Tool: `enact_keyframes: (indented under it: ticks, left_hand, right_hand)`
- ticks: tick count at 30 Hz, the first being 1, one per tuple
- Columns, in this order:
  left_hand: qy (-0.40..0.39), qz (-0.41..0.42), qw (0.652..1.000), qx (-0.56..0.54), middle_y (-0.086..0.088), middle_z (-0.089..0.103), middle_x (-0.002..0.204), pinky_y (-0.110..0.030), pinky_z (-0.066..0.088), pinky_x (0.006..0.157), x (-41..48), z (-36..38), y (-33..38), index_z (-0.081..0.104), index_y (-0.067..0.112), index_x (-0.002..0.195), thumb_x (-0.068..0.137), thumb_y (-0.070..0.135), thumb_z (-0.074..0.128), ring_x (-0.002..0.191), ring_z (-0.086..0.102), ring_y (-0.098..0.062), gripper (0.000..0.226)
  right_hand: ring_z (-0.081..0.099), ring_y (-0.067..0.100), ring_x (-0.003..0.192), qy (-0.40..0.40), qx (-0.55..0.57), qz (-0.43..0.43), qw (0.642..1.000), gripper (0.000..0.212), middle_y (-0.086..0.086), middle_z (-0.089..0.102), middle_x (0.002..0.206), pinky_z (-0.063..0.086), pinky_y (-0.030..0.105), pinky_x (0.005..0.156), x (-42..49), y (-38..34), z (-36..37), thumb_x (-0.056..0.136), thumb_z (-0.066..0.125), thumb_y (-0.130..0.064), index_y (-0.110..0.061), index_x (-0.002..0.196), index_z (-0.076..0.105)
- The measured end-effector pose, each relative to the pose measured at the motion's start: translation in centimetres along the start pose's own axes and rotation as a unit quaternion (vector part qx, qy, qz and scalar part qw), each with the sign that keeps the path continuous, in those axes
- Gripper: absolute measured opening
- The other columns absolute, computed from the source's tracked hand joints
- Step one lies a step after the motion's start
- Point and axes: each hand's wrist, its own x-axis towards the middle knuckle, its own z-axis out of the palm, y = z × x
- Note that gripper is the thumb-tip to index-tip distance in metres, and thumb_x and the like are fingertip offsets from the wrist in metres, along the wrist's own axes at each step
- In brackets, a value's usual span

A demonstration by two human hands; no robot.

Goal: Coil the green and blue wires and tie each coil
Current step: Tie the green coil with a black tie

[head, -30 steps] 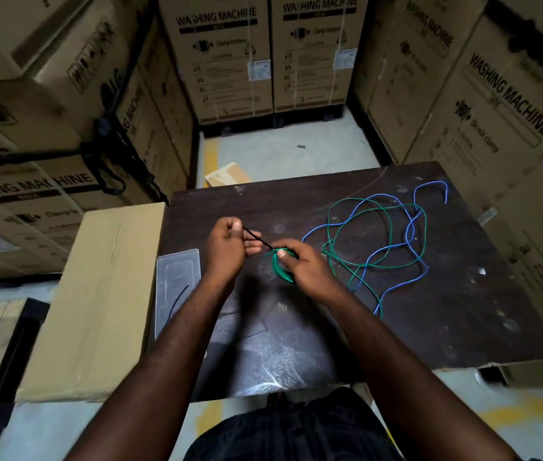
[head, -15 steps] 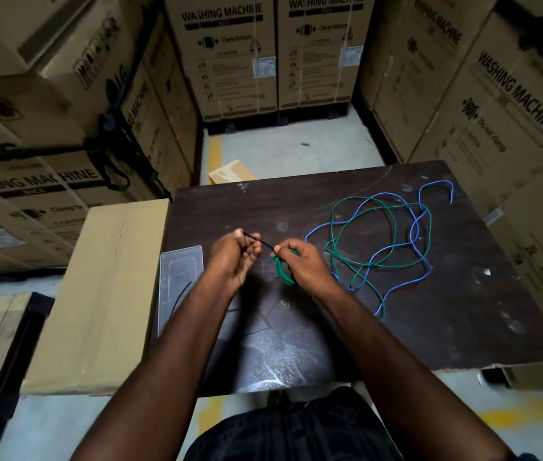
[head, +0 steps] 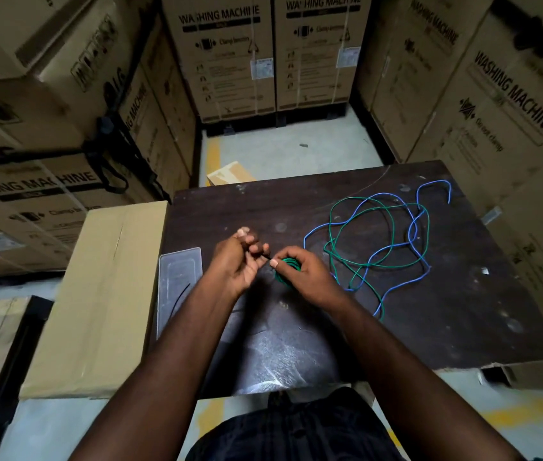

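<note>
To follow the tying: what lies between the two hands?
In the head view, a black tie runs from the left hand to the right hand holding the green coil.

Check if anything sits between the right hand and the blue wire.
Nothing visible lies on the table between the right hand and the blue wire. But the loose green wire crosses it at several spots and may drag along. The right grip is full with the green coil; the left hand pinches a tie.
</note>
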Motion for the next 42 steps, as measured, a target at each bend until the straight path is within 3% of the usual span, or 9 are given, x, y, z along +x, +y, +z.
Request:
enact_keyframes:
  ticks: [6, 11, 14, 18, 21, 28, 34, 39, 42]
  left_hand:
    - [0.015, 0.022, 0.996, 0.082, 0.007, 0.036, 0.045, -0.020, 0.044, 0.048, -0.7, 0.3, -1.8, 0.044, 0.017, 0.079, 0.097, -0.001, 0.024, 0.035, 0.028, -0.006, 0.032]
    - [0.043, 0.050, 0.993, 0.100, 0.006, 0.035, 0.046, -0.020, 0.044, 0.046, -0.3, 0.2, -1.7, 0.044, 0.016, 0.079, 0.097, 0.000, 0.022, 0.036, 0.028, -0.007, 0.033]
    - [0.046, 0.042, 0.994, 0.092, 0.006, 0.034, 0.046, -0.022, 0.043, 0.050, -0.5, 0.0, -1.7, 0.044, 0.016, 0.078, 0.096, 0.000, 0.022, 0.036, 0.027, -0.007, 0.033]
    - [0.048, 0.024, 0.997, 0.056, 0.006, 0.034, 0.042, -0.024, 0.038, 0.055, -0.6, -0.1, -2.7, 0.043, 0.015, 0.077, 0.098, 0.002, 0.021, 0.034, 0.027, -0.007, 0.034]
    - [0.040, 0.019, 0.999, 0.027, 0.007, 0.034, 0.043, -0.022, 0.039, 0.051, -0.3, -0.7, -2.2, 0.042, 0.016, 0.076, 0.101, 0.005, 0.023, 0.034, 0.027, -0.007, 0.033]
    - [0.036, -0.009, 0.999, 0.000, 0.006, 0.034, 0.042, -0.021, 0.040, 0.047, 0.5, -1.0, -2.2, 0.039, 0.016, 0.074, 0.102, 0.008, 0.024, 0.033, 0.026, -0.007, 0.033]
    - [0.031, -0.019, 0.999, -0.032, 0.005, 0.040, 0.046, -0.023, 0.051, 0.054, 1.5, -2.3, -0.9, 0.043, 0.017, 0.073, 0.098, -0.004, 0.028, 0.035, 0.035, -0.007, 0.036]
    - [0.032, -0.015, 0.999, -0.025, 0.005, 0.044, 0.045, -0.029, 0.049, 0.074, 2.4, -2.4, 0.4, 0.042, 0.019, 0.073, 0.097, -0.004, 0.026, 0.036, 0.042, -0.005, 0.037]
    - [0.035, -0.015, 0.999, -0.030, 0.006, 0.043, 0.044, -0.028, 0.048, 0.073, 3.3, -2.2, 0.8, 0.042, 0.019, 0.073, 0.100, -0.001, 0.026, 0.035, 0.041, -0.005, 0.037]
  right_hand:
    - [0.052, -0.002, 0.076, -0.001, -0.169, -0.125, 0.978, 0.006, -0.008, 0.056, 0.081, 0.039, 0.015, 0.071, 0.0, 0.9, -1.7, 0.087, 0.069, -0.017, -0.013, 0.091, 0.070]
    - [0.056, 0.010, 0.080, -0.020, -0.229, -0.157, 0.960, 0.012, -0.001, 0.060, 0.086, 0.044, 0.026, 0.073, 0.8, 1.3, -0.7, 0.091, 0.063, -0.020, -0.015, 0.100, 0.068]
    - [0.056, 0.012, 0.080, -0.021, -0.244, -0.178, 0.953, 0.010, -0.003, 0.059, 0.087, 0.042, 0.025, 0.072, 1.1, 1.5, -0.8, 0.091, 0.061, -0.021, -0.016, 0.098, 0.066]
    - [0.046, 0.001, 0.078, -0.018, -0.227, -0.178, 0.957, 0.005, -0.012, 0.050, 0.084, 0.036, 0.015, 0.072, 0.7, 2.2, -1.0, 0.089, 0.063, -0.015, -0.013, 0.093, 0.065]
    - [0.048, 0.003, 0.079, -0.028, -0.228, -0.182, 0.956, 0.006, -0.006, 0.056, 0.084, 0.039, 0.018, 0.073, 0.9, 2.2, -0.8, 0.090, 0.062, -0.016, -0.013, 0.094, 0.066]
    - [0.055, 0.006, 0.078, -0.033, -0.187, -0.140, 0.972, 0.009, -0.003, 0.061, 0.086, 0.040, 0.018, 0.074, 0.8, 2.6, -0.7, 0.090, 0.062, -0.017, -0.014, 0.095, 0.068]
    - [0.054, -0.012, 0.082, -0.047, -0.161, -0.099, 0.981, 0.010, -0.013, 0.061, 0.087, 0.037, 0.008, 0.076, 0.9, 2.1, -0.4, 0.088, 0.067, -0.021, -0.016, 0.096, 0.070]
    - [0.061, -0.004, 0.088, -0.041, -0.064, -0.010, 0.997, 0.020, -0.006, 0.069, 0.098, 0.047, 0.018, 0.085, 0.6, 2.3, 1.0, 0.087, 0.066, -0.021, -0.014, 0.105, 0.069]
    - [0.062, 0.005, 0.076, -0.040, -0.007, 0.044, 0.998, 0.013, -0.006, 0.070, 0.083, 0.051, 0.030, 0.077, 1.1, 2.2, 1.5, 0.085, 0.066, -0.023, -0.024, 0.098, 0.068]
